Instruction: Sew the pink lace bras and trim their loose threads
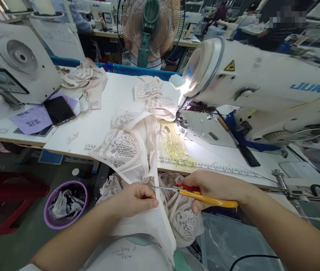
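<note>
My left hand (137, 199) is closed on the edge of a pale lace bra (122, 148), whose cups lie over the table's front edge. Its white band (164, 229) hangs down in front of me. In my right hand (208, 188) I hold scissors with yellow and red handles (202, 196). The scissors' thin blades point left and meet the fabric edge close to my left fingertips. More lace pieces (184, 218) lie in my lap below the scissors.
A JUKI sewing machine (261, 75) with its lamp lit stands right; another machine (13, 56) stands left. A phone (59, 110) rests on purple paper (30, 119). A fan (150, 30) is behind the table. A purple bin (65, 205) and red stool (10, 199) stand lower left.
</note>
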`<state>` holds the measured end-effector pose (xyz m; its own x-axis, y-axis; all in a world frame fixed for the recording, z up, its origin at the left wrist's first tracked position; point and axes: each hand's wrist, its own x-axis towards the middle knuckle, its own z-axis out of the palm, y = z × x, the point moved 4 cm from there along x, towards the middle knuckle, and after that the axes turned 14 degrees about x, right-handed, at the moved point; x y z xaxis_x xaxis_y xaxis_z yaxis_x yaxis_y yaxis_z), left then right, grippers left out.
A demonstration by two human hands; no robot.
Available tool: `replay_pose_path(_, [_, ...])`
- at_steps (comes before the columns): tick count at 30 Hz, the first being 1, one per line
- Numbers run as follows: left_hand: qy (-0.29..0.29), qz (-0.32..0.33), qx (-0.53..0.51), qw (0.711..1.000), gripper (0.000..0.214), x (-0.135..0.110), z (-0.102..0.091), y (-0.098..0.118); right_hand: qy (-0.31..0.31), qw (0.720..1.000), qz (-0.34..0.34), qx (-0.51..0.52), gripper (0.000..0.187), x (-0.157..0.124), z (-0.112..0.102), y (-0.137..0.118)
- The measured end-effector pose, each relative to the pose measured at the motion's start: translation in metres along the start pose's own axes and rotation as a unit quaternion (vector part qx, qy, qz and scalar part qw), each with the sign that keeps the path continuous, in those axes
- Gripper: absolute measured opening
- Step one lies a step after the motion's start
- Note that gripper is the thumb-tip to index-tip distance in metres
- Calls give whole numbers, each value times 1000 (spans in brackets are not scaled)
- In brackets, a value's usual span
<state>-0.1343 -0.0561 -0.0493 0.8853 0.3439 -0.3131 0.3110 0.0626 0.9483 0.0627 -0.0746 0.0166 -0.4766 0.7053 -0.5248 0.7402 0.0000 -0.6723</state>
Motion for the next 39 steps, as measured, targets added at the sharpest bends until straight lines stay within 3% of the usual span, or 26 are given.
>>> replay_pose_path(4, [30, 11, 75, 997, 30, -5, -7, 5, 60, 994, -2, 88, 48, -1, 3, 11])
replay_pose_path(7, [100, 106, 161, 976, 23, -13, -10, 34, 136, 973, -70, 171, 56, -4, 10, 6])
replay_pose_path(9, [142, 198, 227, 943, 19, -18, -8, 59, 177, 946, -155, 223, 62, -6, 20, -3])
replay_pose_path(11, [189, 282, 304, 890, 18, -20, -5, 79, 213, 911, -220, 277, 59, -7, 32, -11])
replay_pose_path(13, [224, 346, 375, 830, 17, -19, -4, 90, 248, 879, -235, 332, 46, -7, 42, -15])
replay_pose_path(15, [240, 362, 416, 799, 15, -12, -5, 92, 277, 857, -222, 374, 35, -7, 49, -17])
replay_pose_path(21, [249, 264, 401, 842, 26, 8, -17, 82, 395, 858, -158, 287, 14, -18, 46, -12])
replay_pose_path(24, [279, 251, 374, 848, 21, 6, -20, 80, 438, 837, -145, 295, 11, -21, 49, -1])
replay_pose_path(30, [343, 212, 303, 863, 8, -2, -19, 69, 474, 791, -189, 337, 11, -17, 67, 6])
replay_pose_path(33, [376, 172, 233, 880, 21, -3, -17, 58, 478, 767, -201, 378, 12, -14, 74, 6])
replay_pose_path(39, [356, 136, 117, 917, 39, 3, -10, 49, 542, 745, -175, 347, 17, -17, 75, 6])
